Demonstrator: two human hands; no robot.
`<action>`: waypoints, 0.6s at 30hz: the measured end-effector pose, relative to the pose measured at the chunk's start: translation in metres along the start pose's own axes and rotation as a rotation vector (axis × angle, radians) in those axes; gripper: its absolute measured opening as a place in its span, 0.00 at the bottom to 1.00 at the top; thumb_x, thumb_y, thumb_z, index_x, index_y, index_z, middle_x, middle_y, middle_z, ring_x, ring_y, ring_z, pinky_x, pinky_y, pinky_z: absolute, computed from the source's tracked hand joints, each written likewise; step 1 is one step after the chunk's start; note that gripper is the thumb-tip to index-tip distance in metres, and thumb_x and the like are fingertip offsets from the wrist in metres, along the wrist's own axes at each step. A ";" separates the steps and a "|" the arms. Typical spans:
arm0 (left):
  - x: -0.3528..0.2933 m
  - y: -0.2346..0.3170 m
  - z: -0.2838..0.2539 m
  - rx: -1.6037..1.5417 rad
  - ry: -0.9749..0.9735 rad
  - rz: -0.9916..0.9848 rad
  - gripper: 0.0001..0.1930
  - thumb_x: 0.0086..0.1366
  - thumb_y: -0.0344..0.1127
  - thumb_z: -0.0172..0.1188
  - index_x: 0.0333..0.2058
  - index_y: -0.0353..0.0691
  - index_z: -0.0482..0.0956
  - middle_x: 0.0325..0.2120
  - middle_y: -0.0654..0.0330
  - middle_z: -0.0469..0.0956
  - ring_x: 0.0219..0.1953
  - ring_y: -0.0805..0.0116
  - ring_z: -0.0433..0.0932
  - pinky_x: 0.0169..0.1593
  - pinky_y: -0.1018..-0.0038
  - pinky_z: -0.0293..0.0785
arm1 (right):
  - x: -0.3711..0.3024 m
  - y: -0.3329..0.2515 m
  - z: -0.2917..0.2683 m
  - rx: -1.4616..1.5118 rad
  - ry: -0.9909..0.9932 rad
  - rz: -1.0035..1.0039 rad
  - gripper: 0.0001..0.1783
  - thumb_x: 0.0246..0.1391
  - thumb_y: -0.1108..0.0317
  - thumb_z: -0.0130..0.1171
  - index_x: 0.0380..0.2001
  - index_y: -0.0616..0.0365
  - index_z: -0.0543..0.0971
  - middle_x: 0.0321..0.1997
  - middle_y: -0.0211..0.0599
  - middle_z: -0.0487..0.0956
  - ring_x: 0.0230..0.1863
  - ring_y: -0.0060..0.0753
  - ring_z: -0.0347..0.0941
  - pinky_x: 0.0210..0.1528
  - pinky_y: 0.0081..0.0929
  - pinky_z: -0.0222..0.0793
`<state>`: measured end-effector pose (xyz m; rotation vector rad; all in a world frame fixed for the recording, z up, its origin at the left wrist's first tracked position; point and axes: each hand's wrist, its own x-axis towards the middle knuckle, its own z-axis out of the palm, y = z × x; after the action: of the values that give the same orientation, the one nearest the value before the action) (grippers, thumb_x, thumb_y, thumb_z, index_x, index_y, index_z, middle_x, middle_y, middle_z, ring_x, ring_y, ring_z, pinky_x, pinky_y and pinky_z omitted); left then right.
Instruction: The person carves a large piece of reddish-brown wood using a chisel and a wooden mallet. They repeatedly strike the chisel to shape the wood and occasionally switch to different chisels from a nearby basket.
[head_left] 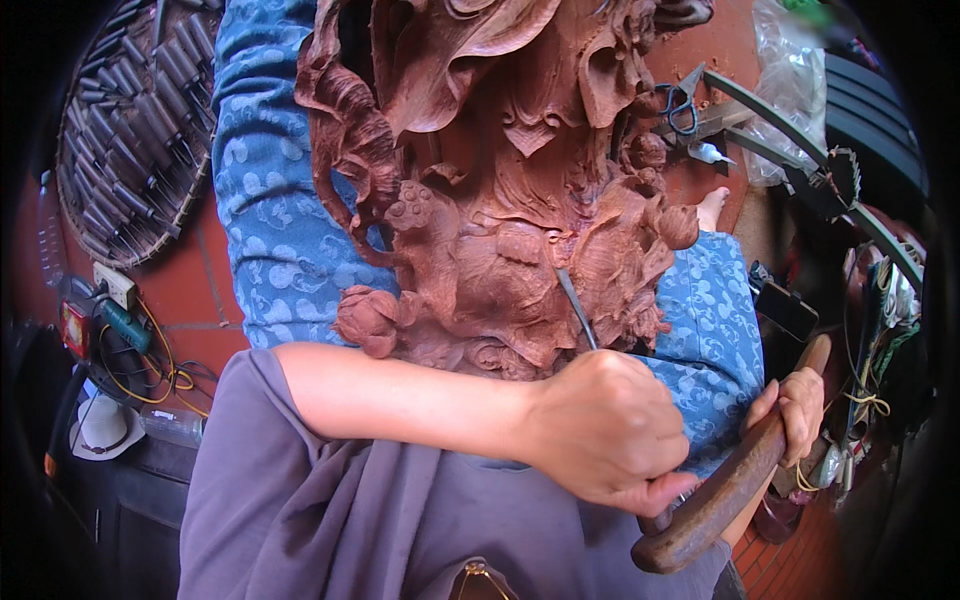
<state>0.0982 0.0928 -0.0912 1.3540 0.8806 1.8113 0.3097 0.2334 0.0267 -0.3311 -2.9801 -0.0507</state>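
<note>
A reddish-brown wood carving with deep folds, curls and rounded buds lies across my lap. My left hand is closed around a chisel, whose thin metal blade slants up to the carving's lower middle. Most of the chisel's handle is hidden in the fist, and its butt end shows just below. On the right, my right hand grips a club-shaped wooden mallet. The mallet's thick end is at the butt of the chisel; whether they touch I cannot tell.
A round woven basket at the left holds many dark-handled carving tools. Below it are a power strip, yellow cord and a white hat. At the right lie scissors, a small white bottle, a plastic bag and a phone.
</note>
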 end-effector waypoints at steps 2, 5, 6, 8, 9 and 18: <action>0.000 0.000 -0.001 0.021 -0.012 0.001 0.19 0.55 0.44 0.59 0.12 0.43 0.65 0.11 0.62 0.65 0.14 0.61 0.69 0.19 0.67 0.67 | 0.001 0.000 0.001 0.145 0.068 -0.012 0.17 0.47 0.82 0.58 0.36 0.61 0.62 0.24 0.45 0.71 0.22 0.44 0.69 0.26 0.43 0.71; 0.000 0.000 -0.001 0.017 0.008 0.005 0.19 0.55 0.44 0.59 0.12 0.44 0.65 0.11 0.62 0.64 0.13 0.61 0.68 0.19 0.67 0.67 | 0.002 0.001 0.001 0.350 0.147 -0.042 0.18 0.47 0.80 0.60 0.37 0.61 0.63 0.23 0.45 0.71 0.22 0.45 0.70 0.25 0.42 0.71; 0.000 -0.001 -0.001 0.016 0.002 0.010 0.19 0.55 0.44 0.59 0.12 0.44 0.65 0.11 0.62 0.64 0.13 0.61 0.68 0.19 0.67 0.67 | 0.002 0.001 0.001 0.252 0.102 -0.049 0.18 0.47 0.81 0.60 0.37 0.61 0.62 0.23 0.46 0.71 0.21 0.44 0.69 0.24 0.42 0.70; 0.000 -0.002 -0.001 0.019 -0.003 0.018 0.19 0.55 0.44 0.59 0.12 0.44 0.65 0.11 0.62 0.64 0.13 0.62 0.68 0.19 0.68 0.67 | 0.001 0.000 0.001 -0.006 0.029 0.004 0.19 0.46 0.82 0.58 0.36 0.60 0.61 0.24 0.46 0.70 0.21 0.42 0.69 0.24 0.42 0.70; 0.000 -0.002 -0.001 0.024 -0.005 0.020 0.19 0.55 0.44 0.59 0.12 0.44 0.65 0.11 0.62 0.64 0.13 0.62 0.68 0.18 0.68 0.66 | 0.001 -0.001 -0.001 0.038 0.032 0.017 0.19 0.45 0.83 0.57 0.37 0.59 0.60 0.25 0.46 0.70 0.21 0.42 0.68 0.25 0.42 0.70; -0.004 -0.004 -0.001 0.042 -0.021 0.035 0.19 0.55 0.44 0.59 0.12 0.45 0.65 0.11 0.63 0.63 0.13 0.63 0.67 0.18 0.68 0.65 | -0.002 0.003 -0.001 0.275 0.126 -0.066 0.19 0.47 0.81 0.58 0.39 0.59 0.61 0.23 0.44 0.70 0.20 0.40 0.67 0.25 0.43 0.70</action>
<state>0.0988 0.0914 -0.0967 1.4206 0.8933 1.8111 0.3120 0.2358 0.0278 -0.1882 -2.8223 0.3160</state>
